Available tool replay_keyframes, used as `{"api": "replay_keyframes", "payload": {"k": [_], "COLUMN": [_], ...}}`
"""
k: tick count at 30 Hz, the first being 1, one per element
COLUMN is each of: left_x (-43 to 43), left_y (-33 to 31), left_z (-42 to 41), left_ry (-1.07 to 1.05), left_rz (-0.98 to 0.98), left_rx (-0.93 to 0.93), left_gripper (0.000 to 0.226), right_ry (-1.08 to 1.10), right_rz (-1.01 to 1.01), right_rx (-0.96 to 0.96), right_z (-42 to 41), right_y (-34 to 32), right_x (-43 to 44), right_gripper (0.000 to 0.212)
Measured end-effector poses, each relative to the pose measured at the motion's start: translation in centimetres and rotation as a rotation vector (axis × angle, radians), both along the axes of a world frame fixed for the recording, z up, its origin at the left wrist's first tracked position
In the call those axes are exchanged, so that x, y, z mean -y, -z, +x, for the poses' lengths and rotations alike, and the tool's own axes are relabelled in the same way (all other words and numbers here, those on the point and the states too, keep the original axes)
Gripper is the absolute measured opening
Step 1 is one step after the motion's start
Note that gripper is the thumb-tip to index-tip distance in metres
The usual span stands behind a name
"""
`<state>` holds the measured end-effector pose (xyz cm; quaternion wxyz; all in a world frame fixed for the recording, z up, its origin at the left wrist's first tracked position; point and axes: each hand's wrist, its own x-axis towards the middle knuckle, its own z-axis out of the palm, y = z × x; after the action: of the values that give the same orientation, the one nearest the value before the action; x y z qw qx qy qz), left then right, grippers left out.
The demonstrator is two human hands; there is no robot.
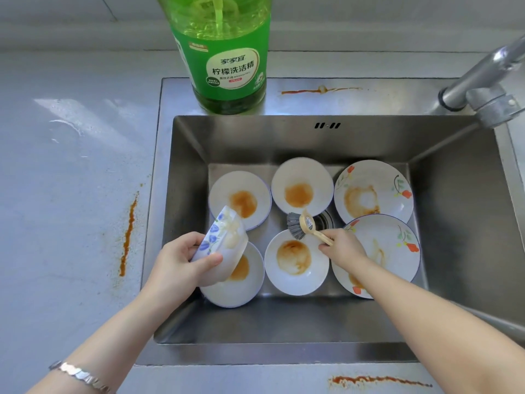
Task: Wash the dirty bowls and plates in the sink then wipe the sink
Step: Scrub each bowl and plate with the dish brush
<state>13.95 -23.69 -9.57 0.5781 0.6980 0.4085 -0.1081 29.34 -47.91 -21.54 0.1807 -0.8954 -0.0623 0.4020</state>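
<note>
My left hand (177, 261) grips a white bowl with blue flowers (224, 245), tilted on its side above the sink's left half. My right hand (342, 247) holds the beige handle of a dish brush (301, 226), its grey bristles pointing left over the drain. On the steel sink (454, 223) floor lie several white bowls with orange-brown stains, such as one at the back left (240, 199), one at the back middle (301, 187) and one at the front middle (295, 263). Two flowered plates sit at the right, one behind (372, 191) and one in front (392, 245).
A green dish soap bottle (224, 58) stands on the sink's back rim. The steel faucet (480, 81) rises at the back right. Orange sauce streaks mark the counter at the left (127, 237), the back rim (321, 90) and the front edge (377, 381).
</note>
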Motion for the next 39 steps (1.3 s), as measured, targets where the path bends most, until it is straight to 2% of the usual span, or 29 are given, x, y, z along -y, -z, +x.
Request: {"api": "replay_keyframes", "payload": {"k": [2,5,9,13,16,20,23,26,33,37,39], "left_x": [0.2,0.6,1.8,3.6,6.2,9.9,11.8,12.9,13.4,12.9,12.6], "left_y": [-0.1,-0.1,-0.3,0.2,0.9,2.7,4.7,6.2,8.7,9.7,10.0], "left_z": [-0.3,-0.5,-0.4,1.0,3.1,6.0,7.2,7.3,5.9,5.4,5.0], "left_ry": [0.010,0.022,0.086,0.283,0.470,0.702,0.838,0.863,0.986,1.108,1.163], "left_rz": [0.009,0.018,0.032,0.174,0.335,0.471,0.509,0.495,0.534,0.458,0.416], "left_rx": [-0.004,-0.023,-0.053,-0.125,-0.131,-0.139,-0.171,-0.184,-0.165,-0.270,-0.344], "left_gripper": [0.010,0.010,0.010,0.011,0.030,0.046,0.036,0.024,0.012,0.005,0.013], "right_ry": [0.018,0.077,0.174,0.229,0.282,0.299,0.320,0.318,0.297,0.303,0.302], "right_rz": [0.015,0.042,0.072,0.122,0.138,0.111,0.096,0.082,0.072,0.095,0.102], "right_rx": [-0.005,0.009,0.040,0.094,0.155,0.220,0.228,0.226,0.199,0.173,0.163], "right_z": [-0.3,-0.8,-0.8,0.7,2.4,4.0,4.8,5.3,5.8,5.6,5.5], "right_y": [-0.3,-1.3,-3.4,-7.0,-9.9,-12.3,-12.9,-13.4,-13.4,-13.1,-12.9], "right_x": [0.2,0.5,2.3,5.7,8.7,12.0,13.9,15.3,16.4,15.8,15.4], "right_gripper": [0.018,0.031,0.027,0.027,0.009,0.012,0.017,0.017,0.015,0.014,0.015]}}
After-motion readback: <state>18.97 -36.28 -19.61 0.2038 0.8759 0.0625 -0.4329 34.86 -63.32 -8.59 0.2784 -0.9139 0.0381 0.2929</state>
